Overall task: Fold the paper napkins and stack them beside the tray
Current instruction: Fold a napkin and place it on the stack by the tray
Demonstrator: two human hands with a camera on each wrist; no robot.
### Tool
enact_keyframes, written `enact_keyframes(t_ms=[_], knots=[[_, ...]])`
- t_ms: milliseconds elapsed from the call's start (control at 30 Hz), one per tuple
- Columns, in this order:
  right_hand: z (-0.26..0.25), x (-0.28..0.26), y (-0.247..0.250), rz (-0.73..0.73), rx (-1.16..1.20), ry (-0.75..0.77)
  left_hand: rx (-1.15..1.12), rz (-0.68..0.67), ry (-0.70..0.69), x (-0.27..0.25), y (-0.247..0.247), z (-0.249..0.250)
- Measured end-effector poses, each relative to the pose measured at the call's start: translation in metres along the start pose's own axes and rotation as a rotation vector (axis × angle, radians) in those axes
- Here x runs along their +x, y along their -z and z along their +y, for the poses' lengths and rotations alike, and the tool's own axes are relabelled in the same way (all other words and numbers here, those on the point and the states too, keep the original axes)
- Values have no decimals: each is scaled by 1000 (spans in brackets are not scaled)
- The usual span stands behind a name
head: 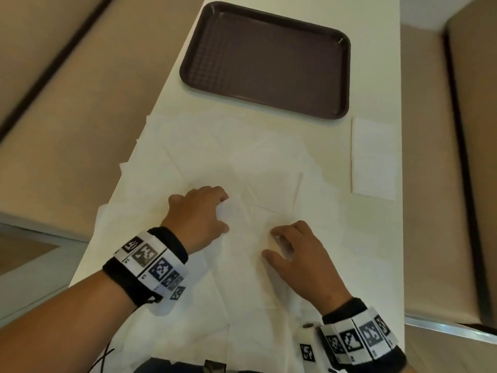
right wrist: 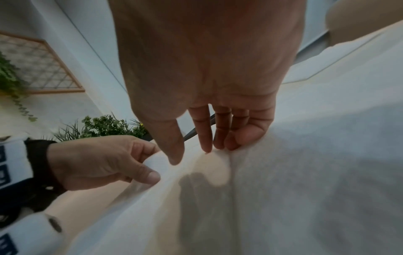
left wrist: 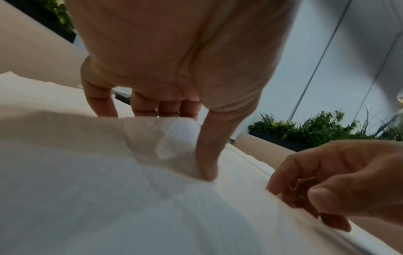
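Note:
Several unfolded white paper napkins (head: 269, 162) lie overlapping across the white table. My left hand (head: 226, 213) pinches a raised fold of the top napkin (left wrist: 174, 138) between thumb and curled fingers; the same fold (right wrist: 152, 163) shows in the right wrist view. Just to its right, my right hand (head: 269, 243) rests its bent fingertips (right wrist: 207, 150) on that napkin, with the thumb apart from them and nothing held. One folded napkin (head: 373, 157) lies flat at the table's right edge, just below the dark brown tray (head: 265, 60), which has nothing on it.
The table is narrow, with tan benches (head: 67, 103) along both long sides. Some napkin corners hang over the left table edge (head: 126, 168). Black planters with green plants (left wrist: 316, 127) stand beyond the table's far end.

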State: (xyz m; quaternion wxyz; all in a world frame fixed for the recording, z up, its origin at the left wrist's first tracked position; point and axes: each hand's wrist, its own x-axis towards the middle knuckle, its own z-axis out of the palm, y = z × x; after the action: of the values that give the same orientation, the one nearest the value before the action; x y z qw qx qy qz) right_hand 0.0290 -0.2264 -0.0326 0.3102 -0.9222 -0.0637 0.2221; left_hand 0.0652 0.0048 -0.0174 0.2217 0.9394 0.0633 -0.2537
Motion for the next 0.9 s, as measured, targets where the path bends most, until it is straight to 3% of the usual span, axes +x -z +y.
enact_keyframes(t_ms=[200,367,433,533,633,733,800,900], knots=[[-18,14,12,-58,195,-24,-323,-16,-260,-3,27,12],[-24,11,40,-64,536,-105,-524,-23,-295,1,57,30],[-23,7,56,-10,622,-121,-583,-120,-282,4,66,30],[-15,4,75,115,591,-86,-557,-295,-298,9,69,29],[-8,-4,86,165,447,31,-512,-256,-307,14,63,38],[-1,-19,99,-43,348,181,-492,-160,-379,18,59,57],[5,-28,109,-133,450,234,-485,-152,-427,20,61,69],[21,-27,117,62,614,165,-493,-190,-515,22,65,86]])
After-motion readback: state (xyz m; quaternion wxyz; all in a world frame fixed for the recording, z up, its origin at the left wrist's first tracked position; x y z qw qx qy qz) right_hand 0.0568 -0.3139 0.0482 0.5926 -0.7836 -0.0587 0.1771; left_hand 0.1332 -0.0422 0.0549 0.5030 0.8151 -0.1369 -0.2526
